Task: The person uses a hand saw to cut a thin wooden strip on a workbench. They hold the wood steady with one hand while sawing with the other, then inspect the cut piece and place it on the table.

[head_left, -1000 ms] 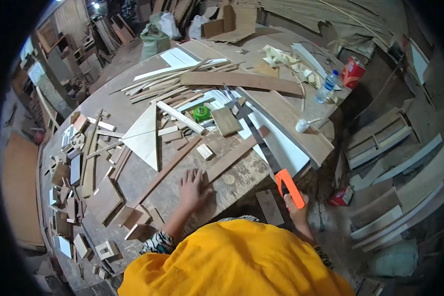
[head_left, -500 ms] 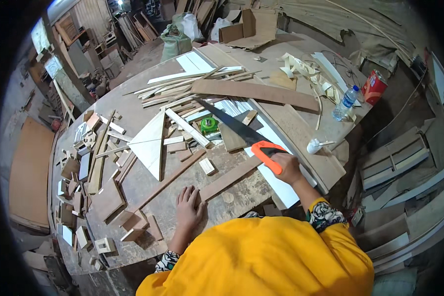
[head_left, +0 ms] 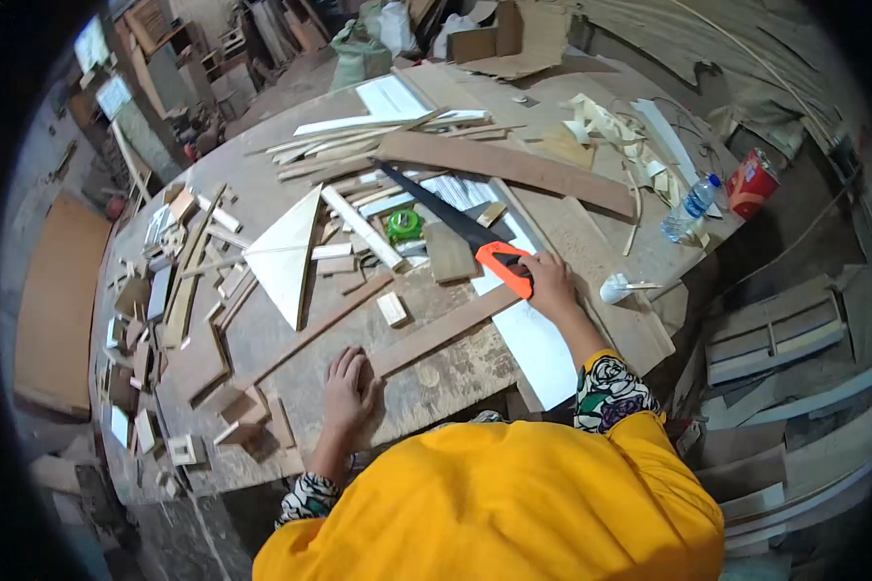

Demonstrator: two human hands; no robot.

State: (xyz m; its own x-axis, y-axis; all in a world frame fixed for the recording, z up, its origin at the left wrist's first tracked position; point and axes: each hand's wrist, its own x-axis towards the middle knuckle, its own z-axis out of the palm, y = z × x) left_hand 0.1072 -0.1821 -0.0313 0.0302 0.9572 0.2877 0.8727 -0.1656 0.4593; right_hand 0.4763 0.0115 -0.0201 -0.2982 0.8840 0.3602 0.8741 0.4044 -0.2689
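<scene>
My right hand (head_left: 549,283) is closed around the orange handle (head_left: 506,268) of a hand saw. Its dark blade (head_left: 431,205) points away to the far left, across a white board and the pile of strips; whether it touches them I cannot tell. My left hand (head_left: 349,382) rests on the table near its front edge, holding nothing, with fingers loosely bent. Beside its thumb is the near end of a flat brown wooden strip (head_left: 446,334), which runs right to the white board (head_left: 543,358). A small wood block (head_left: 392,310) lies just beyond that strip.
Beyond my hands lie a green tape measure (head_left: 404,225), a pale triangular panel (head_left: 289,257) and a long brown plank (head_left: 504,172). Many offcuts (head_left: 170,290) cover the left side. At right stand a water bottle (head_left: 691,208), a red can (head_left: 752,184) and a white glue pot (head_left: 614,288).
My right hand has shifted left and slightly away with the saw. My left hand's fingers have drawn closer together on the table. The whole view has tilted a little.
</scene>
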